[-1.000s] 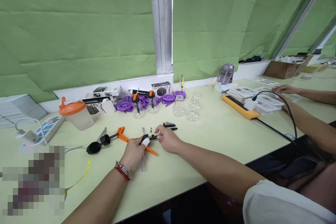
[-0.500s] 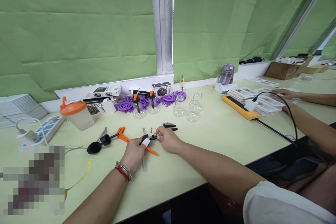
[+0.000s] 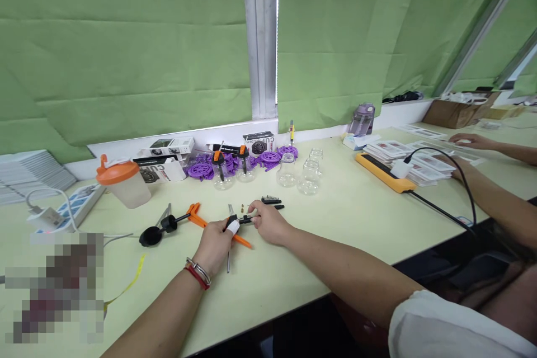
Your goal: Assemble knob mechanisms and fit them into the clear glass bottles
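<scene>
My left hand (image 3: 215, 240), its thumb wrapped in white, is closed on a small black part (image 3: 232, 219) low over the table. A slim dark piece (image 3: 244, 220) extends from that part to my right hand (image 3: 269, 222), whose fingertips pinch its other end. The fingers hide much of both pieces. Below and around the left hand lies an orange two-armed plastic piece (image 3: 242, 242). A thin metal rod (image 3: 228, 262) shows beneath the hand. Several tiny brass-coloured parts (image 3: 242, 208) and a black holder with small bits (image 3: 271, 199) lie just beyond my fingers.
Clear glass jars (image 3: 309, 184), purple plastic wheels (image 3: 200, 170) and boxes (image 3: 161, 169) line the back. Left stand an orange-lidded jug (image 3: 126, 184), a power strip (image 3: 86, 201) and a black round-ended part (image 3: 151, 236). An orange power strip (image 3: 381, 172) and a co-worker's hands (image 3: 472, 141) are right.
My right fingertips have shifted slightly at the end of the slim piece. My left hand keeps its place. The co-worker's far hand has moved to the right.
</scene>
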`<action>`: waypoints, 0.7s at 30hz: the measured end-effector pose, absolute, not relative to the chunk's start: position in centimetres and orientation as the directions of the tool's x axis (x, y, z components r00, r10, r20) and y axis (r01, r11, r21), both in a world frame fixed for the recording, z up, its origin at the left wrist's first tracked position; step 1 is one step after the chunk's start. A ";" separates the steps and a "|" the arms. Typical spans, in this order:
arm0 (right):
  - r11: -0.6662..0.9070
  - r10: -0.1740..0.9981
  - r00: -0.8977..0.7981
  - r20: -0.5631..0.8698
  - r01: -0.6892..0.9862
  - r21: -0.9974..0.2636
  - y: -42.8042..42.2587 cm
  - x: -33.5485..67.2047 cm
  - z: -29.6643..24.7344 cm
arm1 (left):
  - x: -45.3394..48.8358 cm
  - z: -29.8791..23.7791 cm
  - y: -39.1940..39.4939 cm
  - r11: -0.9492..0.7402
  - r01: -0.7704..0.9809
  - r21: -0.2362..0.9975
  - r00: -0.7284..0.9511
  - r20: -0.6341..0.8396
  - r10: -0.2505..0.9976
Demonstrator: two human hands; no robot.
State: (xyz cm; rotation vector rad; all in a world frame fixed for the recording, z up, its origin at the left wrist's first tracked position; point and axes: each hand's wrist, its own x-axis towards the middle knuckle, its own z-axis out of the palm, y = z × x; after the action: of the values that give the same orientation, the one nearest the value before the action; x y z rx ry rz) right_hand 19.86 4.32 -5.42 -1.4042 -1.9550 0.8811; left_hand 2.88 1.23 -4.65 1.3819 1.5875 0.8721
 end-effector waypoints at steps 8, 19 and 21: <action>0.222 0.959 -0.275 0.071 0.574 -0.788 4.4 19.8 -5.6 | 3.0 -4.0 1.0 0.171 0.409 0.896 -0.091 -0.146 0.985; 0.348 0.917 -0.384 0.109 0.635 -0.690 2.8 19.8 -5.3 | -0.8 -2.9 1.5 0.228 0.463 0.857 -0.015 -0.250 0.968; 0.410 0.900 -0.407 0.156 0.666 -0.624 2.3 19.6 -5.0 | -1.3 -2.6 1.5 0.239 0.484 0.842 -0.018 -0.264 0.964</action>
State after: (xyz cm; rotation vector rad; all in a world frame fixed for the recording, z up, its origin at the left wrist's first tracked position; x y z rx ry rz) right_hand 19.57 2.28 -5.00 -1.3305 -2.1956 0.6579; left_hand -1.32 1.54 -2.58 1.3726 1.6377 0.6908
